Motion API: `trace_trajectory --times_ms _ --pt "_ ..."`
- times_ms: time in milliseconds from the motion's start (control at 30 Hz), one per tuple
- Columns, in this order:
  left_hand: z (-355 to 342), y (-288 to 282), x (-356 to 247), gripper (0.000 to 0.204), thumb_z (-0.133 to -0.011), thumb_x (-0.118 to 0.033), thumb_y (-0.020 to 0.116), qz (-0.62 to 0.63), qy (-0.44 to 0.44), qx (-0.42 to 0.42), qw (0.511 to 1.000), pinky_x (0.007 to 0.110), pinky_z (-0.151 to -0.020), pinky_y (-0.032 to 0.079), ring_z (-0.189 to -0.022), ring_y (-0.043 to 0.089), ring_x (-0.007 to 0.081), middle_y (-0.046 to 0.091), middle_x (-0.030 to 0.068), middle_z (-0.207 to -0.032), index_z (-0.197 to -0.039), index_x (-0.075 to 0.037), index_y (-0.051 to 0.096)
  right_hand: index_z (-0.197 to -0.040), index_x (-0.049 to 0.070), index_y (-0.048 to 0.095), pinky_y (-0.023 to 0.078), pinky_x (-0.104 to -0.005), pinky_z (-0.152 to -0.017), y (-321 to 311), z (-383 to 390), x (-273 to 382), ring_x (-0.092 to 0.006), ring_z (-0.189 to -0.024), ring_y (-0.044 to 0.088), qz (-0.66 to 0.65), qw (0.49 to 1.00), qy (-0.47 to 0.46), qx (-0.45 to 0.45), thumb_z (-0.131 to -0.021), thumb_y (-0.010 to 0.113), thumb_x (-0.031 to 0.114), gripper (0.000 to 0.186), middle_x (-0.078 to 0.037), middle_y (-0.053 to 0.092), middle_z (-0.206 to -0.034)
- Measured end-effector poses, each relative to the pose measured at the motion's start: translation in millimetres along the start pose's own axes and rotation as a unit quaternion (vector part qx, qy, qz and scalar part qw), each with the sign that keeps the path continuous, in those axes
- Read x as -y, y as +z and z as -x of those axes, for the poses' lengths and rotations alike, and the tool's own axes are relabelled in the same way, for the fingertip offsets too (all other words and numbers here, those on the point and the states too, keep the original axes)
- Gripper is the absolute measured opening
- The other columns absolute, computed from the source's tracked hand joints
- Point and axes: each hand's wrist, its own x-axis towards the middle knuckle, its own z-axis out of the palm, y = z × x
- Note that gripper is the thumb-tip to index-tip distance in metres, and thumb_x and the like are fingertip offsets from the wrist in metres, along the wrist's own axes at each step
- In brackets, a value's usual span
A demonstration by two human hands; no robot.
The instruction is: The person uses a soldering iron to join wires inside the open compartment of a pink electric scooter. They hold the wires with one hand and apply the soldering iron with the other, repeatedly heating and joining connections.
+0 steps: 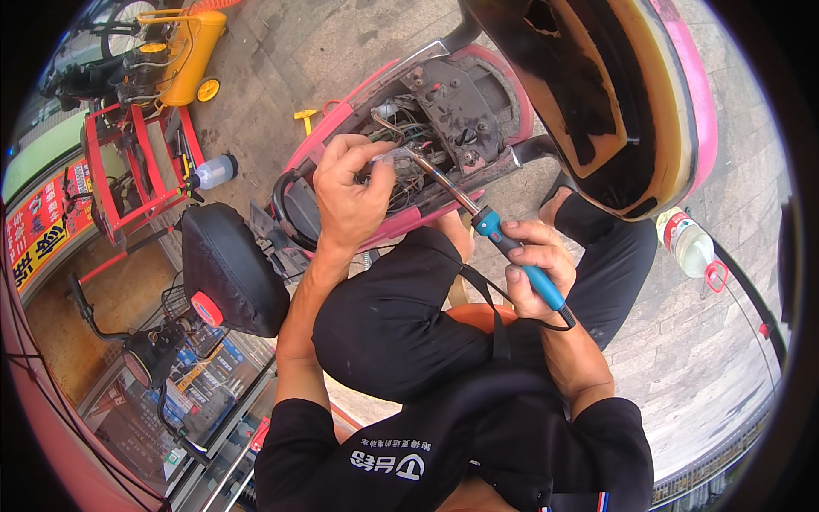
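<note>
My left hand (pixel 354 183) pinches a small, partly clear piece (pixel 390 156) too small to name, over exposed wiring (pixel 399 124) in the open body of a pink scooter (pixel 488 109). The soldering iron (pixel 536 280) with a blue handle is gripped in my right hand (pixel 544 260). Its metal tip reaches up and left to beside my left fingertips; I cannot tell if it touches. A raised seat bucket (pixel 644 94) with a pink edge stands above and right of my hands.
A yellow compressor (pixel 189 55), a red metal stand (pixel 115 171) and a black padded seat (pixel 230 264) are at left. A yellow-handled tool (pixel 304 117) lies on the pavement beyond the scooter. A plastic jug (pixel 687 247) sits at right, beside a dark curved bar (pixel 751 299).
</note>
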Motion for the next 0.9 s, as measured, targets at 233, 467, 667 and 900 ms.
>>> trace_trajectory --times_ms 233,467,667,900 --pt "-2.1 -4.2 0.4 0.017 -0.085 0.001 0.064 -0.046 0.03 0.012 0.998 0.024 -0.065 0.045 -0.078 0.058 0.0118 0.064 0.0064 -0.093 -0.099 0.002 0.073 -0.096 0.0 0.064 0.054 -0.0372 -0.077 -0.3 0.7 -0.5 -0.0305 -0.09 0.067 0.001 1.0 0.001 0.002 -0.081 0.069 0.005 0.016 -0.023 0.066 -0.113" --pt "-1.5 -0.9 -1.1 0.011 -0.084 0.007 0.063 0.041 -0.024 0.023 0.999 0.023 -0.066 0.045 -0.076 0.057 0.0087 0.062 0.0051 -0.091 -0.094 0.004 0.068 -0.096 0.0 0.064 0.053 -0.0375 -0.078 -0.5 1.6 -0.4 -0.0307 -0.091 0.067 0.001 1.0 0.004 0.0 -0.082 0.069 0.006 0.016 -0.023 0.066 -0.113" --pt "-1.7 1.0 1.2 0.008 -0.081 0.005 0.065 0.061 -0.02 0.009 0.998 0.025 -0.065 0.048 -0.071 0.06 0.0116 0.065 0.0072 -0.087 -0.089 0.004 0.066 -0.096 0.0 0.064 0.053 -0.0377 -0.078 -0.5 1.4 -0.3 -0.0304 -0.09 0.067 0.002 1.0 0.002 -0.001 -0.082 0.069 0.006 0.016 -0.023 0.066 -0.113" --pt "-2.1 0.7 2.7 0.008 -0.08 0.004 0.066 0.061 -0.012 -0.007 0.998 0.026 -0.064 0.05 -0.069 0.062 0.0126 0.066 0.0085 -0.085 -0.088 0.003 0.067 -0.096 0.0 0.064 0.054 -0.0372 -0.077 -0.5 2.3 -1.3 -0.03 -0.09 0.067 0.001 1.0 0.001 -0.002 -0.081 0.069 0.005 0.016 -0.023 0.066 -0.114"
